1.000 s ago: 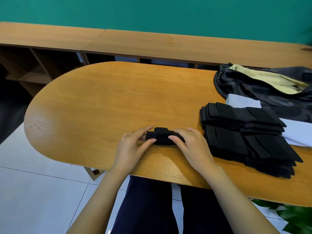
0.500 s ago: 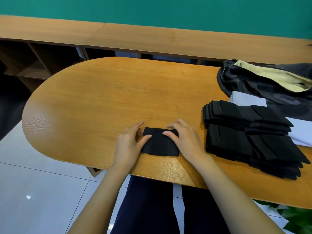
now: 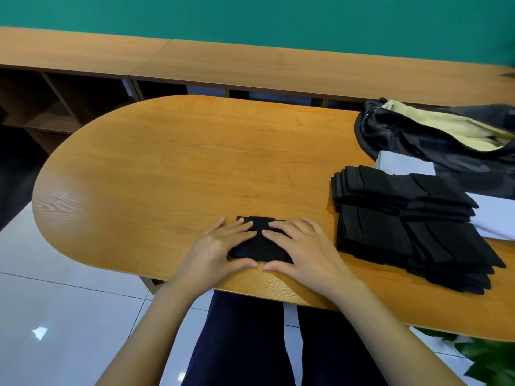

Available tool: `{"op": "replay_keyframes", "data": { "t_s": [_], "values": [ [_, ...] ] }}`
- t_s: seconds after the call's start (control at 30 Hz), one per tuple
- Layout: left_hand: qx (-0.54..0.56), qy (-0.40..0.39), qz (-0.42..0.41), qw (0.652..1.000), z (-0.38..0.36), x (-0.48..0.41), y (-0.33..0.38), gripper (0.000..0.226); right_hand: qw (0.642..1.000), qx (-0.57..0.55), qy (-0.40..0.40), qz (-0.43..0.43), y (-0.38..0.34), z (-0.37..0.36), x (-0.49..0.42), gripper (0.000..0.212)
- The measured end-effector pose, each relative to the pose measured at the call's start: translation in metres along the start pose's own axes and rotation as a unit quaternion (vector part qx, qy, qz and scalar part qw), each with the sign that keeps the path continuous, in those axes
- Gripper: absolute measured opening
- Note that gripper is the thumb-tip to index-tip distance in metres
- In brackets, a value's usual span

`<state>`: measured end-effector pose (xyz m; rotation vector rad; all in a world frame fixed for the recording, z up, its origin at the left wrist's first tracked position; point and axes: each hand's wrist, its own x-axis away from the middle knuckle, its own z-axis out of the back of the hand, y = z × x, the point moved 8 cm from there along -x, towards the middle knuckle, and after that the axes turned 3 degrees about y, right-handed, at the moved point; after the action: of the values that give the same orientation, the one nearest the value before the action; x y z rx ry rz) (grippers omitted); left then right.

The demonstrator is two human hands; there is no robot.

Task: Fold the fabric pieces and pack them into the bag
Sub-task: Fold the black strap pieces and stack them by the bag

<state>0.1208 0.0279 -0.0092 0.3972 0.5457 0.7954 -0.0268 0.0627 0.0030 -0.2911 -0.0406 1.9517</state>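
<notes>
Flattening a folded black fabric piece (image 3: 260,243) against the wooden table (image 3: 181,162), close to the near edge and roughly centre. Pressing with the left hand (image 3: 220,246) on its left part and the right hand (image 3: 303,246) on its right part, both palms down, fingers straight and slightly spread, fingertips nearly meeting over the cloth, thumbs on the wood just near of it; pinching nothing. Looks like the smoothing end of one fold, with packing not yet begun. To the right, well apart from the hands, a stack of black fabric pieces (image 3: 404,218), fanned and uneven, partly on a white sheet (image 3: 404,167). Beyond that, at the far right, the dark bag (image 3: 418,135), slumped, mouth open, pale yellow lining showing. Judging by the look of the cloth: soft, thin, light and limp, likely to spring open along the creases once released, and probably a little slippery on smooth wood. Best taken by pinching the whole thickness at a folded edge, thumb beneath and fingers above, or by sliding it to the near edge to get a thumb under. Better held at both ends to keep the layers together. No call for force, only for keeping it compressed on the way to the bag. Cannot tell how many layers in the fold, nor whether anything already sits inside the bag.
</notes>
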Motion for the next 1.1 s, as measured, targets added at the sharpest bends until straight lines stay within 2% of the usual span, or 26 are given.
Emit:
{"op": "replay_keyframes", "data": {
  "t_s": [0.1, 0.27, 0.4, 0.63, 0.77, 0.87, 0.97, 1.1],
  "values": [
    [-0.049, 0.036, -0.034, 0.998, 0.008, 0.000, 0.011, 0.061, 0.999, 0.031, 0.031, 0.022, -0.004, 0.005, 0.003, 0.059],
    [-0.065, 0.109, -0.057, 0.990, 0.024, 0.001, 0.029, 0.048, 0.991, 0.029, 0.120, 0.045, -0.009, 0.024, 0.009, 0.040],
    [-0.068, 0.122, -0.071, 0.988, 0.031, 0.001, 0.039, 0.047, 0.985, 0.000, 0.169, 0.038, -0.010, 0.040, 0.014, 0.038],
    [-0.094, 0.162, -0.110, 0.976, 0.054, -0.010, 0.072, 0.035, 0.976, -0.060, 0.210, 0.010, -0.003, 0.075, 0.024, 0.037],
    [-0.090, 0.220, -0.167, 0.957, 0.064, -0.037, 0.119, 0.026, 0.959, -0.017, 0.283, 0.023, 0.015, 0.123, 0.042, 0.032],
    [-0.087, 0.234, -0.200, 0.947, 0.046, -0.067, 0.151, 0.021, 0.945, 0.044, 0.325, 0.007, 0.045, 0.151, 0.065, 0.026],
    [-0.058, 0.209, -0.195, 0.956, 0.005, -0.092, 0.166, 0.023, 0.948, 0.077, 0.305, -0.051, 0.087, 0.149, 0.088, 0.028],
    [-0.028, 0.069, -0.106, 0.992, -0.059, -0.095, 0.153, 0.046, 0.975, 0.076, 0.160, -0.132, 0.125, 0.108, 0.115, 0.049]
  ]
}}
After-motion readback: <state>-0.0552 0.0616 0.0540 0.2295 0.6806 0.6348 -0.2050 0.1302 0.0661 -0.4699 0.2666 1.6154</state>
